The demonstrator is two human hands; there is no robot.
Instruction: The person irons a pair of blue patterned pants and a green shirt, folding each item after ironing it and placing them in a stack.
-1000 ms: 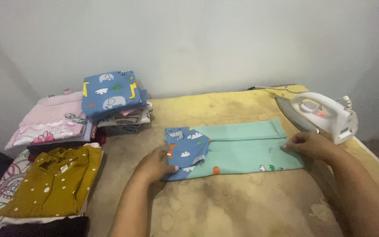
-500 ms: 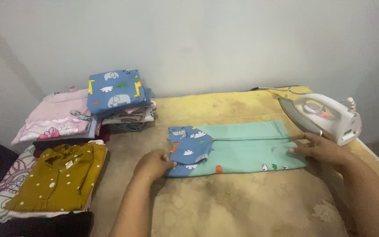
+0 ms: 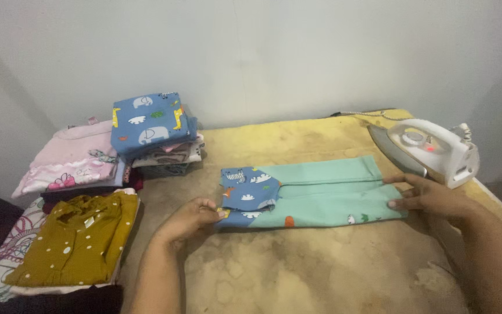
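Left hand (image 3: 190,217) pinches one end of the folded mint trousers (image 3: 315,192), right hand (image 3: 431,196) presses the other end, beside the iron (image 3: 428,149).

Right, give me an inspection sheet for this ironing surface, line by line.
Surface: yellow padded cloth, stained and worn.
Job's things: mint and blue printed garment, folded into a flat strip.
Clutter: white iron standing at the garment's right end; folded clothes stack, pink garment and mustard dotted shirt on the left.
Hands: left hand pinches the blue end; right hand rests on the mint end.
Cables: iron cord along the far edge.
Surroundings: plain pale wall.
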